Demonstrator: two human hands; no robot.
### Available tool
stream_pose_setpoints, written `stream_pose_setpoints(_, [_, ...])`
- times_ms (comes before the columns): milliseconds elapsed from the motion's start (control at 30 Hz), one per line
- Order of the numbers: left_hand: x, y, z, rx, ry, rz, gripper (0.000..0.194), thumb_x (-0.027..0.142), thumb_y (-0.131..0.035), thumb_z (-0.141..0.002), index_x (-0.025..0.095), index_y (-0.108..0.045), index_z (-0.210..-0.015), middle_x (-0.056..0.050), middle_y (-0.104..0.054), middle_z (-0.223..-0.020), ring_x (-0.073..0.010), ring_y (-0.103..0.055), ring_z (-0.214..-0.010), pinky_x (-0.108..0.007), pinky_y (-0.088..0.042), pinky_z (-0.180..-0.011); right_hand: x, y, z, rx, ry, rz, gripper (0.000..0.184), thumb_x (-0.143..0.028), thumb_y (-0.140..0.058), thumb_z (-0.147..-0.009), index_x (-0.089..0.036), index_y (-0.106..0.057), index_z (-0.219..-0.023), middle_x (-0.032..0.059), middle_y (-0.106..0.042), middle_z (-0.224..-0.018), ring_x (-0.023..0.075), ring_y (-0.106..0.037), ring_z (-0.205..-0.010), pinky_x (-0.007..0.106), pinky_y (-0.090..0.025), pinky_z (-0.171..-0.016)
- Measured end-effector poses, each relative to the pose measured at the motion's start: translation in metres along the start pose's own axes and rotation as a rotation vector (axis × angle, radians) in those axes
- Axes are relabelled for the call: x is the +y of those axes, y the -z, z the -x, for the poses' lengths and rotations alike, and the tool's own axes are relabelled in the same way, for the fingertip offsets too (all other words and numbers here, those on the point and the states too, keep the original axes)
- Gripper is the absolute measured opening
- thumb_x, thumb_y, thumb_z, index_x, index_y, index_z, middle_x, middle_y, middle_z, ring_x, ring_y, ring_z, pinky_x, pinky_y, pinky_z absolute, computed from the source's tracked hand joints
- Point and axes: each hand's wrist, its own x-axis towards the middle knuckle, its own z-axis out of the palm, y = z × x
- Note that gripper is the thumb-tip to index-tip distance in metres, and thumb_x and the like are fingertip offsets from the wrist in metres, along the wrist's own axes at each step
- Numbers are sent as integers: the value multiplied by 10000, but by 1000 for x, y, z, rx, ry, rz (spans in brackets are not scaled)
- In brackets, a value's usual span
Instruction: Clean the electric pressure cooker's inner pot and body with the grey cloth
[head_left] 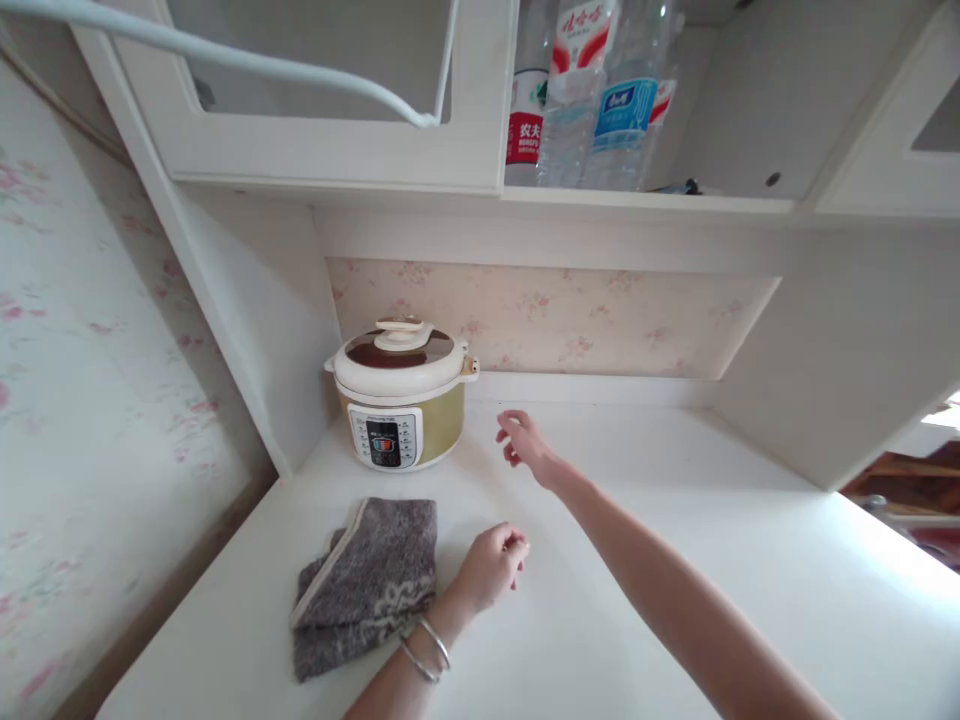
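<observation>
Fuzzy grey-brown fabric cloth [375,575], folded in layers, pale edging, whitish pattern, lies flat at 7 o'clock in view. Round cream-and-olive electric cooker [403,392], dark-topped lid [367,350] on, control panel [385,440] facing front, sits upright at cloth's 12 o'clock, apart.

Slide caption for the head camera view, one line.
Left hand beside a folded cloth, right hand right of a cooker, over a white counter.

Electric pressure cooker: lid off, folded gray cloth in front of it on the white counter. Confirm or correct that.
The head view shows the lid on the electric pressure cooker, not off. The folded gray cloth does lie in front on the white counter.
</observation>
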Motion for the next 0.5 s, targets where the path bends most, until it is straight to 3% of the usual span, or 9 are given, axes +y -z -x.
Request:
stream_pose_setpoints(100, [2, 4, 1, -13, 30, 35, 209, 364, -468, -811, 177, -561, -824, 25, -519, -654, -82, -463, -449, -191, -304, -388, -47, -17, -47, 54, -37, -24, 592, -565, -479, -835, -268, -318, -1322, 51, -569, -949, 114, -530, -516, 258, -458, -443])
stream_pose_setpoints(200, [3, 7, 1, -10, 49, 72, 210, 372, -470, -810, 175, -544, -819, 27, -508, -645, -81, -474, -454, -185, -314, -388, -74, -32, -82, 42, -43, -56, 598, -561, -448, -858, -215, -305, -1324, 58, -570, -892, 116, -529, -535, 284, -501, -492])
stream_pose_setpoints(367, [1, 8, -3, -4, 50, 105, 206, 360, -472, -804, 168, -544, -820, 24, -514, -653, -79, -483, -453, -180, -319, -376, -81, -41, -107, 2, 13, -94, 448, -450, -509, -862, -137, -435, -1175, 30, -569, -729, 113, -523, -521, 274, -515, -491])
stream_pose_setpoints(500, [0, 9, -8, 4, 61, 154, 208, 370, -486, -795, 170, -543, -816, 34, -503, -646, -77, -484, -443, -180, -312, -363, -73, -41, -110, 25, 72, -103, 215, -315, -561, -823, -123, -552, -920, 19, -563, -662, 94, -518, -496, 233, -511, -483])
